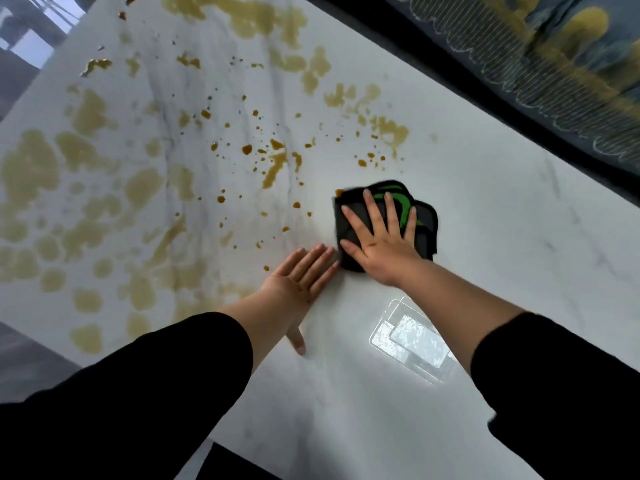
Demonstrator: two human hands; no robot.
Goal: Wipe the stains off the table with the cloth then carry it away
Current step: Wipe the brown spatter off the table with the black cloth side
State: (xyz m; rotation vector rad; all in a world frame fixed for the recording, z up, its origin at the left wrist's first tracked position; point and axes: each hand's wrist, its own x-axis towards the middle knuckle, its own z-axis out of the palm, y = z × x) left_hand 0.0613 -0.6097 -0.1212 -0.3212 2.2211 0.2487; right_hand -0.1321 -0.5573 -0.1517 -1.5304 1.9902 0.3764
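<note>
A folded dark grey cloth (424,226) with green markings lies on the white marble table (502,237). My right hand (379,237) presses flat on it with fingers spread. My left hand (299,277) rests flat on the bare tabletop just left of the cloth, fingers straight. Brown and yellowish stains (273,161) cover the table's left and far parts, in drops and wide smears. One brown spot (338,192) sits at the cloth's far left corner.
The table's right side and near part show plain marble with a bright window reflection (412,337). A dark patterned rug or fabric (554,64) runs beyond the far right edge. Floor shows at the left edge (24,355).
</note>
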